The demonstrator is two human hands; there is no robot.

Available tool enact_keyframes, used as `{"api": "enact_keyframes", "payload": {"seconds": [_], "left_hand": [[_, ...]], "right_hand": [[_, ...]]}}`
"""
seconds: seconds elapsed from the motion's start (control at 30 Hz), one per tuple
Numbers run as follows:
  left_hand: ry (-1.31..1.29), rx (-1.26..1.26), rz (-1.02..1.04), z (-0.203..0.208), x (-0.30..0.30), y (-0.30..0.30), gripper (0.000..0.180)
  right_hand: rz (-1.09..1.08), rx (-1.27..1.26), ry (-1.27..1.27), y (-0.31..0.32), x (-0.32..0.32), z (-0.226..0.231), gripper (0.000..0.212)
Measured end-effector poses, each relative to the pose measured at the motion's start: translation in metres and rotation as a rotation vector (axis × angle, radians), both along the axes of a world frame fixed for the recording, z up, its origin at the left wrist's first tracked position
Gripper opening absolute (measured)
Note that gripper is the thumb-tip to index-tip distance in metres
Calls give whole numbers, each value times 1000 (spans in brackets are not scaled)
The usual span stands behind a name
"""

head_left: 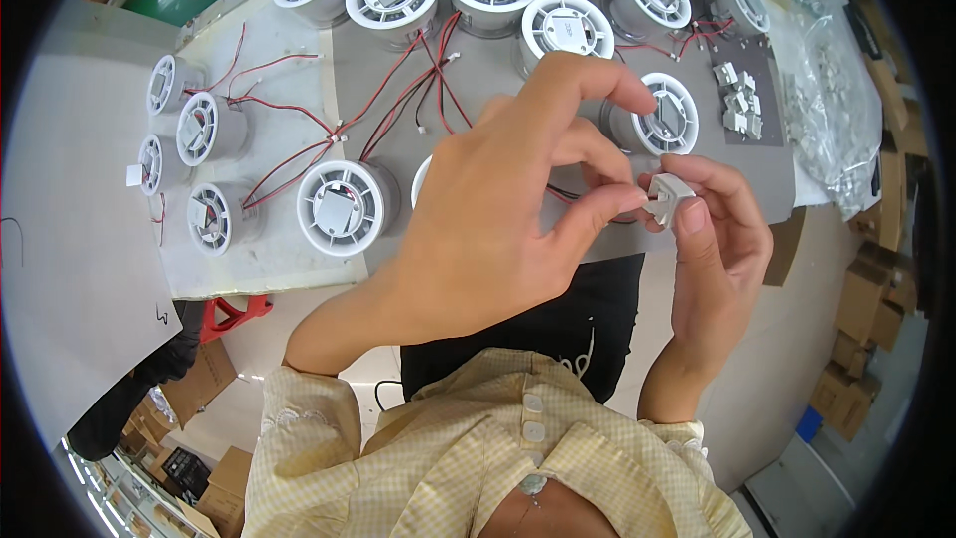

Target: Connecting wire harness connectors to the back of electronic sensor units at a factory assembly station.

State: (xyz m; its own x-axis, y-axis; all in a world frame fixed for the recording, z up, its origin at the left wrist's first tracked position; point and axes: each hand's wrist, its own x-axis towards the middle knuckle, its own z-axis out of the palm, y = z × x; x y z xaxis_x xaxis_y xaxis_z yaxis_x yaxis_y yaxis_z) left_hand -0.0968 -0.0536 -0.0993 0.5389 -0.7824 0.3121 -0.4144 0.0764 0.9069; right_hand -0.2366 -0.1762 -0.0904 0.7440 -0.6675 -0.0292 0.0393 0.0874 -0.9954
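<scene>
Between the thumb and fingers of my right hand (722,239) is a small white block (669,197), held just past the near edge of the table. My left hand (498,199) reaches across from the left, its thumb and a finger pinched at the block's left side. A small white connector (653,206) shows at that pinch, partly hidden by the fingertips. Red and black wires (564,192) pass behind my left thumb. Just beyond my hands lies a round white spoked housing (665,115) with a grey square plate at its middle; my left hand covers most of another.
Several more round white housings (344,207) with red-black wires (383,105) lie over the grey table mat (378,60). Small white blocks (739,100) sit in a group at the right, beside a clear plastic bag (832,100). Cardboard boxes (864,299) are stacked on the right.
</scene>
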Motion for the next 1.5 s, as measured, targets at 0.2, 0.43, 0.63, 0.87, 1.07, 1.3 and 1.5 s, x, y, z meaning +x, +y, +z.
{"api": "enact_keyframes", "payload": {"seconds": [0.2,0.43,0.63,0.87,1.07,1.3,1.5], "left_hand": [[-54,1,50,3,2,-1,45],[-50,16,57,4,-1,0,37],[-296,192,41,8,0,15,38],[-499,386,-45,9,-4,15,49],[-726,672,29,30,-13,41,72],[-526,502,38,11,-3,45,74],[-343,243,-72,-5,0,46,73]], "right_hand": [[29,-61,-85,-2,1,-7,30],[-24,-936,-35,-5,7,-9,30],[-26,-597,-9,-3,6,-4,31],[219,-1018,265,-2,5,11,33],[234,-1212,292,9,14,-1,34],[221,-1268,247,15,15,-9,35],[271,-1166,233,4,4,-9,33]]}}
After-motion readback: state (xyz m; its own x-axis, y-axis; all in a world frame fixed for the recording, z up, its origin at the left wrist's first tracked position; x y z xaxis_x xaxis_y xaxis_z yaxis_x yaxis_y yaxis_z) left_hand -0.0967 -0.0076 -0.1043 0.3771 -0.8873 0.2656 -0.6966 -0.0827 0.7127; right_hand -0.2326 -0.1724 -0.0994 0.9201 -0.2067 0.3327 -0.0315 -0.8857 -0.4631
